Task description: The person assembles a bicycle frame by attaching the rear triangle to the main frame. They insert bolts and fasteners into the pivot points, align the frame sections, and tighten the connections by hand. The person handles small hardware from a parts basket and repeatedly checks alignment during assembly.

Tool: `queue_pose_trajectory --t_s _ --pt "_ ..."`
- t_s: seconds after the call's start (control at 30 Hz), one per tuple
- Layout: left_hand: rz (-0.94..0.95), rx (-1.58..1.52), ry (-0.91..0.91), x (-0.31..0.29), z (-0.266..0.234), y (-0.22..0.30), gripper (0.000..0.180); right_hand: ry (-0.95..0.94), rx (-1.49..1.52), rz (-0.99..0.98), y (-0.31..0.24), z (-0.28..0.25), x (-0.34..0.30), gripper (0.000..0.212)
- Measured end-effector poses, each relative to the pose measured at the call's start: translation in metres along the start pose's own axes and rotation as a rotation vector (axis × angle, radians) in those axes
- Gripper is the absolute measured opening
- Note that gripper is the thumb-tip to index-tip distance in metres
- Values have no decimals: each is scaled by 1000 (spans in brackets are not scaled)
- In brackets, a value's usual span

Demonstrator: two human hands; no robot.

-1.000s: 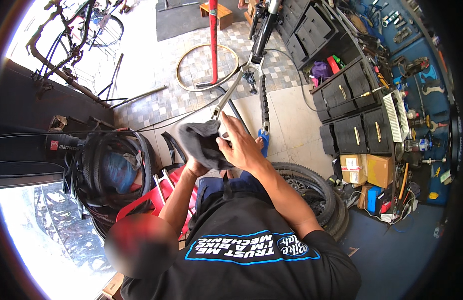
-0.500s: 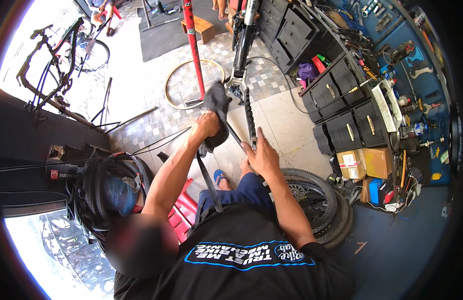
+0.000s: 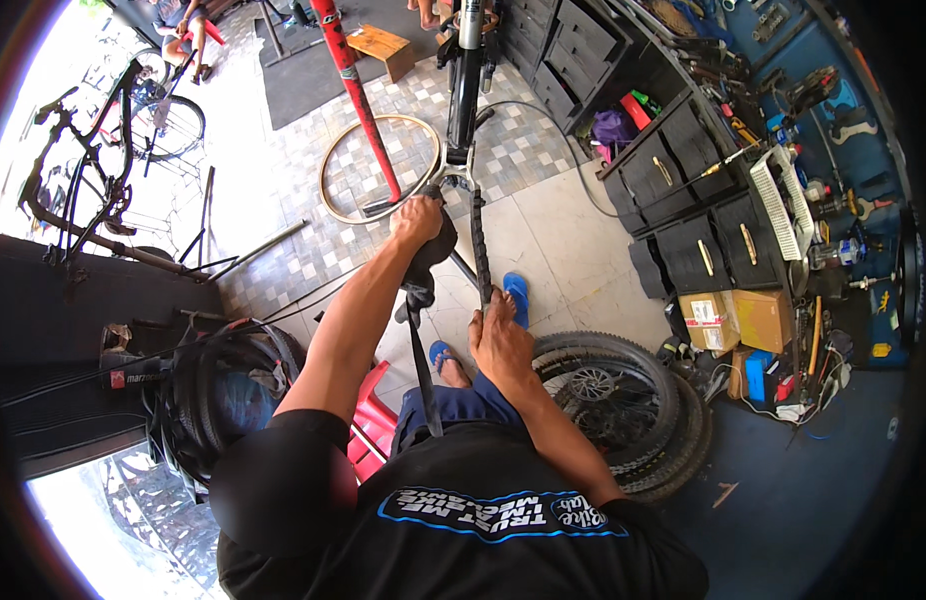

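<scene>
A bike frame (image 3: 454, 160) stands in front of me, its black ridged stay (image 3: 481, 245) reaching toward me. My left hand (image 3: 417, 220) is closed on a dark, soft-looking bundle, perhaps a rag (image 3: 430, 262), beside the frame; it partly hides the frame's left side. From this bundle a black strip (image 3: 423, 375) hangs down to my lap. Around the near end of the ridged stay, the fingers of my right hand (image 3: 502, 338) are curled; the fingertips are partly hidden there.
Bike wheels (image 3: 623, 400) lie stacked at my right. A red pole (image 3: 355, 95) and a bare rim (image 3: 328, 180) are beyond my left hand. Black drawers (image 3: 693, 250) and boxes (image 3: 763, 318) line the right. Tyres (image 3: 198, 390) hang at the left. A person (image 3: 180, 25) sits far left.
My left hand has come slightly nearer with the dark bundle. My right hand's outstretched index finger has curled at the stay's end. My view has shifted, and my right foot now shows beside the stay.
</scene>
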State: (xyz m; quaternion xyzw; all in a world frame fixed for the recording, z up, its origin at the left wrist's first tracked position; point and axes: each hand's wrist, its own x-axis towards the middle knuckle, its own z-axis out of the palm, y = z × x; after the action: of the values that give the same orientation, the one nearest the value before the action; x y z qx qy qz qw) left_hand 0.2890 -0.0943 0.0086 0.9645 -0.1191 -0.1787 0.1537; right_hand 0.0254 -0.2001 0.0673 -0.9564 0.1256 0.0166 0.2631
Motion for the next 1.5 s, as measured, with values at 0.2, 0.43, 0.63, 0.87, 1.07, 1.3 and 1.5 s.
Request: queue_pose_trajectory --t_s 0.2,0.43,0.63,0.87,1.07,1.3,1.5 --pt "-5 -82 2 73 17 -12 64 15 -8 -75 6 7 -3 65" --pt "-5 -57 -67 75 44 -63 64 -77 -2 -62 0 5 -2 65" --pt "117 4 -155 -8 35 -62 57 158 -87 -74 14 23 -3 60" --pt "2 -36 -15 -148 -14 -39 50 65 35 95 12 19 -5 55" --pt "-44 -45 172 -218 -17 -38 42 110 -9 60 3 4 -8 51" --pt "-140 -226 238 -301 16 -87 31 162 15 -26 2 6 -5 53" --pt "-377 -372 314 -367 66 -132 26 -402 265 -5 61 29 -47 72"
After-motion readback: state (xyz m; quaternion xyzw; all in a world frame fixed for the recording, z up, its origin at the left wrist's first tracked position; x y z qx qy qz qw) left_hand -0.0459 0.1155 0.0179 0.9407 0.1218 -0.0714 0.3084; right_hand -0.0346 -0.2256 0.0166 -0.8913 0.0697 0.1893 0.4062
